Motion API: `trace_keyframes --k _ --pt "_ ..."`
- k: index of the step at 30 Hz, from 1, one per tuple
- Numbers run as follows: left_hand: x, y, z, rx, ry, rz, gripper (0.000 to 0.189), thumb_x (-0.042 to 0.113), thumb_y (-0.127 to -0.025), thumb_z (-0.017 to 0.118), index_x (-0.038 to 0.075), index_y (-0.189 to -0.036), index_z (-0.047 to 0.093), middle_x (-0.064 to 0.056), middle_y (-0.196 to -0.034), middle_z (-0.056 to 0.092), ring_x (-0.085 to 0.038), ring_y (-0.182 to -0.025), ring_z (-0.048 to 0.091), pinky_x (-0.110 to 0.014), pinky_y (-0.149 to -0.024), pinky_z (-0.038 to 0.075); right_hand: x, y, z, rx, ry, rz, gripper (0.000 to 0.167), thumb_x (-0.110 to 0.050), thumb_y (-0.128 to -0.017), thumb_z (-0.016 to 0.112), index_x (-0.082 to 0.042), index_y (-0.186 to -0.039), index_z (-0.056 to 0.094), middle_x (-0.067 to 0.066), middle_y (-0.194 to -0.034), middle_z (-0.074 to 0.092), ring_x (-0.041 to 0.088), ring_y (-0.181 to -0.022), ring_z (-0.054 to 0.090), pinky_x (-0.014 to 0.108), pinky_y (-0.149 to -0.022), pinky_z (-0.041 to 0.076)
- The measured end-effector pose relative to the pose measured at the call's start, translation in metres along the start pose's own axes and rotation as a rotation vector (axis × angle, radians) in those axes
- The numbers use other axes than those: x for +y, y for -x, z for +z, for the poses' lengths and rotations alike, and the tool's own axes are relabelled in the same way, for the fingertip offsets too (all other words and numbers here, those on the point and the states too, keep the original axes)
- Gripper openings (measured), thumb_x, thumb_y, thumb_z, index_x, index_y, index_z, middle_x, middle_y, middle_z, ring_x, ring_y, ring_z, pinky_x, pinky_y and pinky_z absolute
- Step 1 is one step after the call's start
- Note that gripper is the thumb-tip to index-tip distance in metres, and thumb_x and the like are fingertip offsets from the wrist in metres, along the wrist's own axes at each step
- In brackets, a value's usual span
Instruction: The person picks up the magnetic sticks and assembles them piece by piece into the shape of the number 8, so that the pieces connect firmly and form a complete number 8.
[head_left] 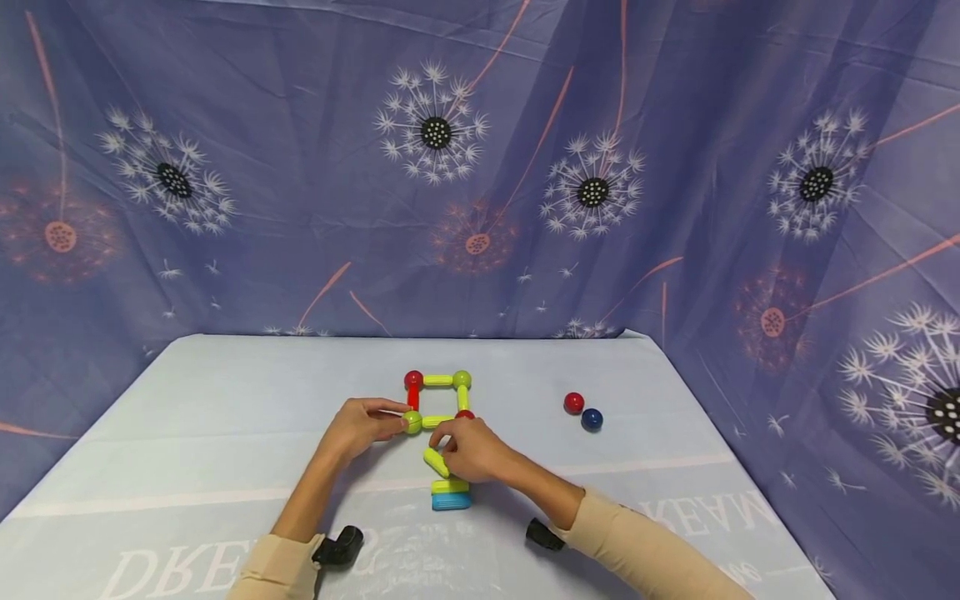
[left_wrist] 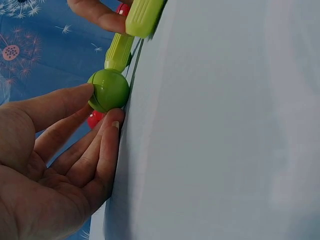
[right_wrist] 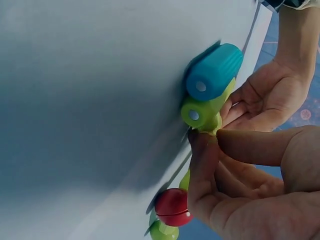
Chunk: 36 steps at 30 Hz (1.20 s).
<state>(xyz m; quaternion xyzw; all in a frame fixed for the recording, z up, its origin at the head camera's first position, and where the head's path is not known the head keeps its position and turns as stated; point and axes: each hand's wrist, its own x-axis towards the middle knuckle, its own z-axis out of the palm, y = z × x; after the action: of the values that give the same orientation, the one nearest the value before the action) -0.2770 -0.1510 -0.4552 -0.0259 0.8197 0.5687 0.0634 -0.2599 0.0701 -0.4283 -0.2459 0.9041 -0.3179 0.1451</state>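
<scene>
A flat square of magnetic rods and balls lies on the table. My left hand [head_left: 363, 425] pinches the green ball [head_left: 412, 422] at its near left corner, thumb and fingertips on either side in the left wrist view. Between thumb and fingers, my right hand [head_left: 474, 450] holds a yellow-green rod [head_left: 435, 461], tilted, just in front of the square. The red ball [head_left: 465, 414] at the near right corner is partly covered by the right hand. Just nearer lie another yellow-green rod [head_left: 448, 485] and a blue rod [head_left: 451, 501], side by side.
The square's far corners are a red ball [head_left: 414, 380] and a green ball [head_left: 461, 379]; its left side is a red rod [head_left: 413, 398]. A loose red ball [head_left: 573, 403] and dark blue ball [head_left: 592, 419] sit to the right. A patterned curtain [head_left: 480, 167] hangs behind the table.
</scene>
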Motion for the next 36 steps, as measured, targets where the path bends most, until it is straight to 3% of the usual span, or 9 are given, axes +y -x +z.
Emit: trace_keyframes --k 3,10,16,36 --pt "0.0 0.001 0.0 0.003 -0.005 -0.011 0.025 0.018 -0.087 0.08 0.008 -0.11 0.079 -0.006 -0.098 0.079 -0.015 -0.088 0.072 -0.03 -0.078 0.057 -0.002 -0.001 0.001 -0.002 0.008 -0.003 0.025 0.005 -0.088 0.059 -0.004 -0.106 0.074 0.006 -0.084 0.073 0.008 -0.068 0.061 0.022 -0.058 0.049" --pt "0.0 0.001 0.0 0.006 0.003 -0.015 0.025 0.018 -0.087 0.08 0.008 -0.11 0.079 -0.007 -0.098 0.079 -0.014 -0.089 0.071 -0.031 -0.078 0.057 -0.003 -0.003 0.004 -0.011 0.031 0.011 0.022 -0.014 -0.088 0.076 -0.005 -0.108 0.074 -0.002 -0.076 0.068 0.005 -0.065 0.059 0.021 -0.059 0.048" --pt "0.0 0.0 0.0 0.007 0.009 -0.015 0.025 0.018 -0.087 0.08 0.008 -0.11 0.079 -0.007 -0.099 0.078 -0.014 -0.089 0.072 -0.032 -0.08 0.058 0.0 -0.005 0.009 -0.006 0.044 -0.03 0.026 -0.013 -0.081 0.084 -0.005 -0.104 0.075 -0.005 -0.069 0.066 0.002 -0.061 0.057 0.019 -0.057 0.047" --pt "-0.002 0.0 0.0 0.011 -0.004 0.007 0.025 0.016 -0.087 0.08 0.007 -0.11 0.079 -0.007 -0.097 0.079 -0.014 -0.087 0.072 -0.027 -0.074 0.056 0.0 -0.015 0.02 0.154 -0.111 -0.037 0.022 -0.009 -0.088 0.075 -0.003 -0.109 0.071 0.002 -0.078 0.073 0.005 -0.06 0.063 0.023 -0.054 0.051"
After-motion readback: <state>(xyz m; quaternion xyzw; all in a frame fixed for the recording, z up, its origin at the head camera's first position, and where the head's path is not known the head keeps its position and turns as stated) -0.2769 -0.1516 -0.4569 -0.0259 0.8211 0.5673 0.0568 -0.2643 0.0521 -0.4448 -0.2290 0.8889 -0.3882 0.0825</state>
